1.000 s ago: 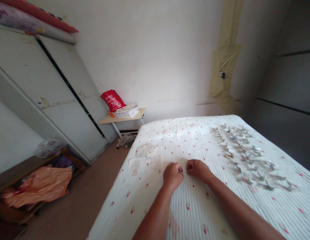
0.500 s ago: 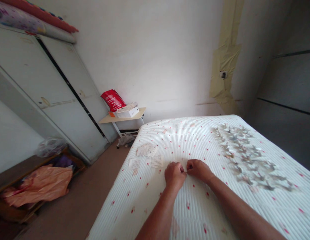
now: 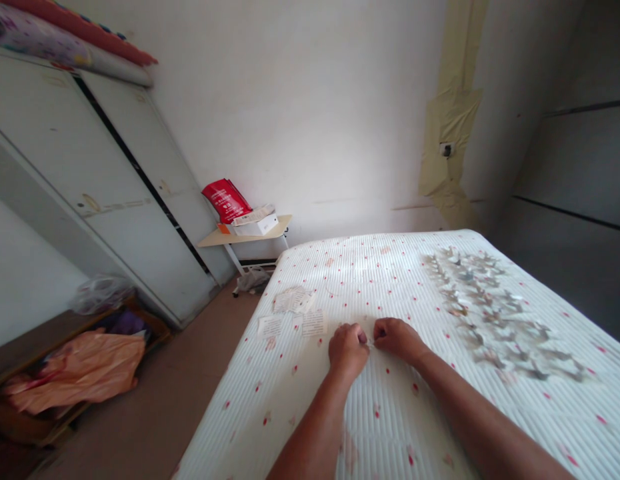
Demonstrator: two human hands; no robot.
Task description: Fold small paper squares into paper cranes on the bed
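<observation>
My left hand (image 3: 348, 348) and my right hand (image 3: 397, 339) are close together over the middle of the bed, a narrow gap between them. Both have curled, pinching fingers. A small pale piece of paper (image 3: 371, 344) shows in the gap, gripped from both sides; its shape is too small to make out. Left of my hands lie printed paper squares (image 3: 315, 323), with a loose pile of paper (image 3: 292, 300) just behind. Several small folded paper figures (image 3: 513, 333), like birds, stand in rows on the right.
A white quilted bed cover (image 3: 390, 427) with red dots lies under everything. Beyond its far left corner, a small table (image 3: 215, 238) carries a red bag (image 3: 226, 200) and a white box (image 3: 257, 225). A grey cabinet (image 3: 125, 193) stands left, near an orange bag (image 3: 85, 367).
My left hand has shifted slightly left, away from my right hand, and a little more of the pale paper shows between them. All else stays put.
</observation>
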